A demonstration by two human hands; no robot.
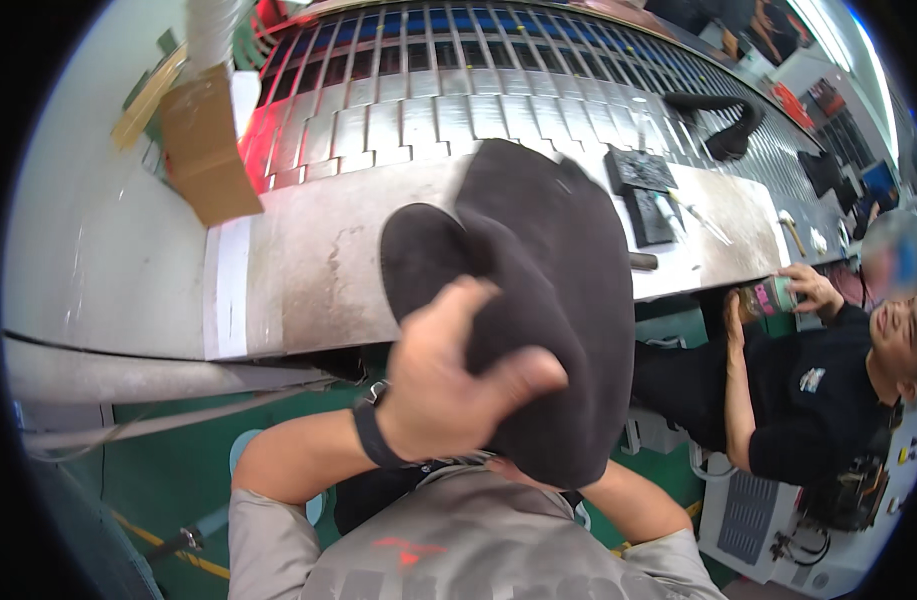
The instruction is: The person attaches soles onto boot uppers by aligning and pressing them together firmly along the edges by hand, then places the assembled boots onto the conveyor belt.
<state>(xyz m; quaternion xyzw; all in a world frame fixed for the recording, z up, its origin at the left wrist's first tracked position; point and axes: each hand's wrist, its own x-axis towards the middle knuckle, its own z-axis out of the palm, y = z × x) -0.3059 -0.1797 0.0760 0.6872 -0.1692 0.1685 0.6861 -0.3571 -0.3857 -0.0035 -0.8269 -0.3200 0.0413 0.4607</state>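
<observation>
A large dark suede boot (588,330) is held up close to me, over the near edge of the worktable. Its rounded toe end (414,250) points to the left. My left hand (440,375), blurred by motion, lies against its near side with the thumb spread wide from the fingers. A black band circles that wrist. My right forearm (633,498) comes up behind the boot's lower end. The boot hides the fingers of my right hand, which bears it from underneath.
Metal conveyor slats (408,110) run behind the pale worktable (308,260). Black blocks (640,185) and small tools lie right of the boot. Another dark boot (728,125) rests on the slats. A cardboard box (206,150) stands left. At right, a co-worker (808,385) holds a jar.
</observation>
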